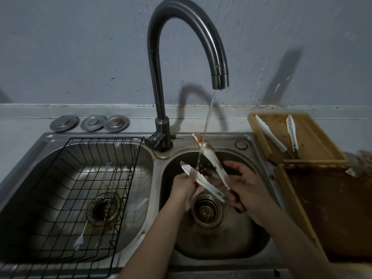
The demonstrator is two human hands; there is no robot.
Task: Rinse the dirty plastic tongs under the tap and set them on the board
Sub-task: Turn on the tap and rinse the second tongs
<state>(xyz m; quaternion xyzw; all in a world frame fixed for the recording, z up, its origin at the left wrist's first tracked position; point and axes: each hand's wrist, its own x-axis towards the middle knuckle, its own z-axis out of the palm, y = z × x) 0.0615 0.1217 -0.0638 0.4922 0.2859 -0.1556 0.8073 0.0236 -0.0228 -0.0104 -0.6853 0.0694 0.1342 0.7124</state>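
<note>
Fingers of the left hand (186,185) pinch the lower, cleaner arm of the plastic tongs (207,168), while the right hand (244,183) closes loosely around the hinge end and the upper arm, so both hands hold the one tool over the right basin of the sink (259,244). The tongs are spread open, with their tips pointing up and away toward the tap (220,81), and a thin stream of water (207,121) falls onto the upper arm, which carries brown smears along much of its length. Below them sits the drain strainer (206,211). Judging from this, the rinsing step is in hand and not finished, since the dirt on that arm is plain to see. The next move probably calls for turning the tongs in the stream or rubbing the stained arm with the fingers until the brown is gone, then carrying them right to the board (310,137), which lies on the counter just beside the sink. Another pair of white tongs (291,131) lies there, spread open, so a bare patch between or beside its arms would suit. In the left basin a black wire rack (84,190) holds a few thin utensils
</note>
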